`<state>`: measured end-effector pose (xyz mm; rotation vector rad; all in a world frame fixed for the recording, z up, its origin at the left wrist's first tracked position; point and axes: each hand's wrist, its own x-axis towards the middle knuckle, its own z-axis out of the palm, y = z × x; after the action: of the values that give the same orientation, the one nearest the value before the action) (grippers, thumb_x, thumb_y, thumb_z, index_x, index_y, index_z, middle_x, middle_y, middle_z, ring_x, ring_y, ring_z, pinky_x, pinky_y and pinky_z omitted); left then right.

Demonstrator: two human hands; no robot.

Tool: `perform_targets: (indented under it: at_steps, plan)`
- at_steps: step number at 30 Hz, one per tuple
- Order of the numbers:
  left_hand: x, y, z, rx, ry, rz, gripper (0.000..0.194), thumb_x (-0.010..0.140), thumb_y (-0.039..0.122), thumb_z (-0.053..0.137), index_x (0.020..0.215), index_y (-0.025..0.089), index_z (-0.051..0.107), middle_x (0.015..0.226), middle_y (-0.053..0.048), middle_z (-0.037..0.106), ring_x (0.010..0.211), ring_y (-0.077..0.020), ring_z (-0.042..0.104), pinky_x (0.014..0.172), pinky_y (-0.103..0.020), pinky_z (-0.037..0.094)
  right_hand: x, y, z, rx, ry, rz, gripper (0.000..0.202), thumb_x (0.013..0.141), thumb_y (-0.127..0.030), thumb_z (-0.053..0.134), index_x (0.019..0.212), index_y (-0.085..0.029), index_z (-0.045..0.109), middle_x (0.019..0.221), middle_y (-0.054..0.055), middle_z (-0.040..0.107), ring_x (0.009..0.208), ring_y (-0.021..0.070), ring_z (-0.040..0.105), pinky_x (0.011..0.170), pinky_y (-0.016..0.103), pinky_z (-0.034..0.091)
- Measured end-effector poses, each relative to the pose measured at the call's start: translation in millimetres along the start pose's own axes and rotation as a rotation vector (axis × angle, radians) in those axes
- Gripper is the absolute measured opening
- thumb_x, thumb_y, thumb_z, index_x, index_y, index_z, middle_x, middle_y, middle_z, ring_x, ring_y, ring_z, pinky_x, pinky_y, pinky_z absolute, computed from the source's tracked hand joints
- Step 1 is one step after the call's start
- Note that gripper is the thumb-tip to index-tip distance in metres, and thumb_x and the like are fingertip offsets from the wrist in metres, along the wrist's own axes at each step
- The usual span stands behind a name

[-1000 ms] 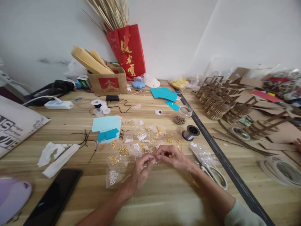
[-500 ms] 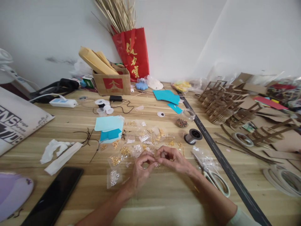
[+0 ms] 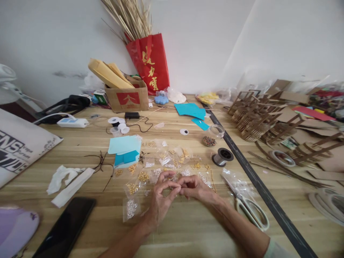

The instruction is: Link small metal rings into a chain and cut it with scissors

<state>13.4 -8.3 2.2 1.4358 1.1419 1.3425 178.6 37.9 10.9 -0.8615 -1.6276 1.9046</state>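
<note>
Pc. prob. btwn L fingertips (image 3: 176,190) & R fingertips (image 3: 184,191).

Head view, forward-down, seemingly close

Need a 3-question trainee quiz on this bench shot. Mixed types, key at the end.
1. True or false: the right hand is holding the scissors.

2. Fill in the missing word: the left hand meets the right hand at the ____, over the near side of the bags of small parts.

3. Multiple choice: which lies closest to the phone?
A) spool
B) white strip
C) jar

Key:
1. False; the scissors lie on the table beside the right forearm.
2. Fingertips.
3. B.
</note>
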Motion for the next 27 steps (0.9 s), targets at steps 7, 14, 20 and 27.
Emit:
perform_targets:
  at_steps: [7, 14, 20, 27]
  plan:
    - [1, -5, -1.5, -0.053, 0.027, -0.028, 0.01, 0.079, 0.027, 0.066, 0.074, 0.02, 0.069, 0.106, -0.008, 0.057, 0.107, -0.0249, 0.053, 0.088, -0.035, 0.043, 0, -1, -2, 0.058, 0.005, -0.008, 0.032, 0.073, -0.044, 0.071, 0.068, -0.014, 0.062, 0.052, -0.005, 0.047, 0.045, 0.0063, 0.041, 0.043, 0.018, 0.035]
    - [4, -7, -3.8, -0.136, 0.036, -0.107, 0.007, 0.08, 0.022, 0.065, 0.074, 0.018, 0.066, 0.097, -0.006, 0.056, 0.096, -0.0196, 0.053, 0.082, -0.028, 0.044, 1, -1, -6, 0.019, 0.004, 0.012, 0.032, 0.073, -0.043, 0.071, 0.065, -0.014, 0.06, 0.05, -0.006, 0.047, 0.043, 0.0058, 0.041, 0.043, 0.018, 0.034]
    - [5, -1, -3.1, -0.172, 0.004, -0.108, 0.009, 0.081, 0.02, 0.062, 0.073, 0.017, 0.062, 0.082, -0.003, 0.055, 0.083, -0.0166, 0.053, 0.075, -0.026, 0.042, 0, 3, -8, -0.011, 0.004, -0.014, 0.028, 0.075, -0.04, 0.069, 0.07, -0.013, 0.063, 0.05, -0.006, 0.044, 0.044, 0.0055, 0.038, 0.043, 0.017, 0.033]
    - [5, 2, -2.6, -0.121, -0.038, -0.098, 0.012, 0.082, 0.021, 0.06, 0.071, 0.018, 0.061, 0.084, -0.003, 0.055, 0.085, -0.0177, 0.054, 0.077, -0.028, 0.041, -1, 1, -5, 0.015, 0.069, -0.05, 0.024, 0.076, -0.035, 0.07, 0.088, -0.015, 0.065, 0.052, -0.008, 0.041, 0.045, 0.0055, 0.036, 0.042, 0.017, 0.03]
